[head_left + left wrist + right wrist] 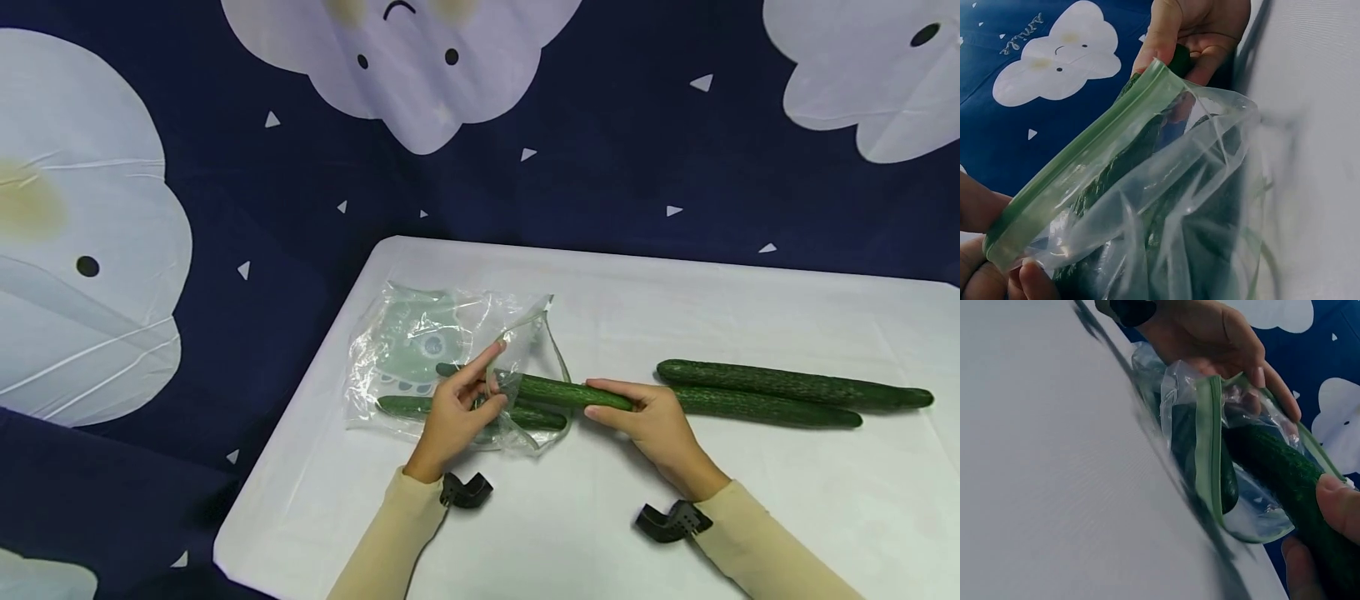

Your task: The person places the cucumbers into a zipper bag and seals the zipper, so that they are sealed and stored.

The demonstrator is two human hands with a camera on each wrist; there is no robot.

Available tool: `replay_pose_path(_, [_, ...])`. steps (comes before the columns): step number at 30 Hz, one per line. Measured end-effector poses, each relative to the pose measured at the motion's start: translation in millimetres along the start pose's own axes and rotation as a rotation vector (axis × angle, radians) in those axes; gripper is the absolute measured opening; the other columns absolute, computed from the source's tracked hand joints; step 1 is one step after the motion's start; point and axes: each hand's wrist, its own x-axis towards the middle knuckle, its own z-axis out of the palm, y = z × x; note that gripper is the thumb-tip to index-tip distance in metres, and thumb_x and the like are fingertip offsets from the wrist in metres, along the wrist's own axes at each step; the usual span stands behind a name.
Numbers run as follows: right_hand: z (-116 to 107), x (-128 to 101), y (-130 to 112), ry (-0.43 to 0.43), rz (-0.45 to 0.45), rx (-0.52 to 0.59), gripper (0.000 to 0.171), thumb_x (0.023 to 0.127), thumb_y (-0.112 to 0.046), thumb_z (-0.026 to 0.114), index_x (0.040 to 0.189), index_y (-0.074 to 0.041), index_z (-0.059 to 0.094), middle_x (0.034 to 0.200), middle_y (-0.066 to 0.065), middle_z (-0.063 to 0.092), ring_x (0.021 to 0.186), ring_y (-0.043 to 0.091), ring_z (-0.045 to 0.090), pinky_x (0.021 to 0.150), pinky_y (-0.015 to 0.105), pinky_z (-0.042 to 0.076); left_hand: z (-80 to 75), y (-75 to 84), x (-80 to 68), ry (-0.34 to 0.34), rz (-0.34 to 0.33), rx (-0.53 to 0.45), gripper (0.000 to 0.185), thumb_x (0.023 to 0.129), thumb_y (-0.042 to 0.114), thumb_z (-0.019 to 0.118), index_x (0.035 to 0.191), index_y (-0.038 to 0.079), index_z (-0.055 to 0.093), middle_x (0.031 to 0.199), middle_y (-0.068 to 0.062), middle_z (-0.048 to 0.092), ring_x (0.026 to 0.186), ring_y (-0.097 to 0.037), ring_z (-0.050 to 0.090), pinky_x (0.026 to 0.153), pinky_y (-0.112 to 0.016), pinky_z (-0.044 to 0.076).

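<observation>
A clear plastic zip bag [420, 350] with a green seal strip [1085, 159] lies on the white table [675, 517]. My left hand [457, 408] pinches the bag's mouth and holds it open. My right hand [648, 421] grips a long dark green cucumber [555, 390] by its end; the other end is inside the bag mouth [1213, 444]. Another cucumber [405, 406] lies inside the bag. In the right wrist view the held cucumber [1285, 472] passes through the green rim beside the one [1194, 450] inside.
Two more cucumbers [795, 386] [765, 407] lie side by side on the table to the right of my right hand. A dark blue backdrop with white clouds [405, 67] hangs behind. The table's left edge [292, 400] is near the bag.
</observation>
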Motion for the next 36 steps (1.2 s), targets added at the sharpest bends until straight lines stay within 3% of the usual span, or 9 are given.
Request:
replay_pose_path(3, [6, 4, -3, -0.008, -0.014, 0.0, 0.048, 0.073, -0.04, 0.078, 0.118, -0.025, 0.067, 0.076, 0.001, 0.058, 0.041, 0.015, 0.018, 0.036, 0.031, 0.029, -2.1, 1.0, -0.1, 0.003, 0.018, 0.005, 0.063, 0.082, -0.015, 0.06, 0.14, -0.004, 0.038, 0.131, -0.023, 0.048, 0.085, -0.03, 0.048, 0.074, -0.028, 0.046])
replay_pose_path(7, [14, 7, -11, -0.038, -0.011, 0.01, 0.046, 0.074, -0.038, 0.077, 0.118, -0.025, 0.067, 0.055, 0.004, 0.034, 0.04, 0.015, 0.019, 0.035, 0.031, 0.029, -3.5, 1.6, -0.5, -0.001, 0.038, 0.005, 0.064, 0.081, -0.017, 0.06, 0.139, -0.006, 0.038, 0.133, -0.027, 0.045, 0.083, -0.029, 0.047, 0.073, -0.028, 0.045])
replay_pose_path(11, [24, 10, -22, -0.051, -0.017, 0.041, 0.045, 0.076, -0.032, 0.077, 0.118, -0.021, 0.067, 0.084, 0.0, 0.063, 0.046, 0.013, 0.029, 0.039, 0.031, 0.032, -3.1, 2.6, -0.8, 0.0, 0.034, 0.001, 0.064, 0.08, -0.018, 0.06, 0.139, -0.006, 0.038, 0.129, -0.026, 0.049, 0.083, -0.03, 0.047, 0.073, -0.029, 0.045])
replay_pose_path(14, [31, 14, -23, -0.051, -0.017, 0.053, 0.046, 0.076, -0.031, 0.078, 0.119, -0.019, 0.067, 0.091, 0.005, 0.065, 0.047, 0.013, 0.034, 0.04, 0.031, 0.035, -3.1, 3.2, -0.8, 0.001, 0.028, 0.0, 0.064, 0.081, -0.017, 0.06, 0.14, -0.005, 0.037, 0.132, -0.021, 0.048, 0.083, -0.031, 0.047, 0.073, -0.029, 0.045])
replay_pose_path(17, [39, 19, -19, -0.038, -0.018, 0.041, 0.047, 0.074, -0.036, 0.078, 0.117, -0.022, 0.068, 0.065, 0.012, 0.052, 0.039, 0.014, 0.028, 0.038, 0.03, 0.035, -3.4, 3.9, -0.3, 0.005, 0.029, -0.001, 0.064, 0.081, -0.017, 0.059, 0.14, -0.005, 0.037, 0.139, -0.017, 0.044, 0.083, -0.033, 0.046, 0.074, -0.029, 0.046])
replay_pose_path(19, [43, 22, -18, -0.028, -0.033, 0.03, 0.047, 0.073, -0.039, 0.078, 0.117, -0.023, 0.068, 0.065, 0.01, 0.052, 0.04, 0.015, 0.03, 0.038, 0.029, 0.035, -3.6, 4.9, 0.1, 0.003, 0.03, -0.004, 0.064, 0.082, -0.017, 0.059, 0.14, -0.005, 0.037, 0.141, -0.015, 0.043, 0.084, -0.034, 0.046, 0.074, -0.03, 0.046])
replay_pose_path(24, [52, 30, -15, -0.024, -0.086, 0.029, 0.046, 0.073, -0.041, 0.078, 0.114, -0.024, 0.069, 0.107, -0.005, 0.066, 0.069, 0.013, 0.056, 0.051, 0.026, 0.045, -3.6, 5.6, 1.4, -0.004, 0.031, 0.0, 0.065, 0.08, -0.018, 0.059, 0.14, -0.004, 0.038, 0.137, -0.013, 0.047, 0.083, -0.034, 0.047, 0.074, -0.032, 0.046])
replay_pose_path(28, [59, 35, -16, -0.036, -0.098, 0.023, 0.044, 0.073, -0.042, 0.077, 0.113, -0.025, 0.07, 0.113, -0.01, 0.065, 0.095, 0.011, 0.059, 0.071, 0.025, 0.05, -3.6, 5.1, 2.1, -0.008, 0.016, -0.004, 0.066, 0.08, -0.018, 0.059, 0.14, -0.004, 0.037, 0.137, -0.012, 0.047, 0.084, -0.033, 0.048, 0.075, -0.031, 0.046])
replay_pose_path(36, [70, 40, -10, -0.04, -0.1, -0.001, 0.041, 0.073, -0.042, 0.078, 0.111, -0.027, 0.071, 0.113, -0.011, 0.065, 0.11, 0.01, 0.055, 0.088, 0.031, 0.047, -4.0, 4.2, 2.1, -0.022, 0.008, -0.018, 0.065, 0.081, -0.017, 0.058, 0.141, -0.005, 0.035, 0.142, -0.02, 0.039, 0.085, -0.031, 0.048, 0.078, -0.028, 0.047])
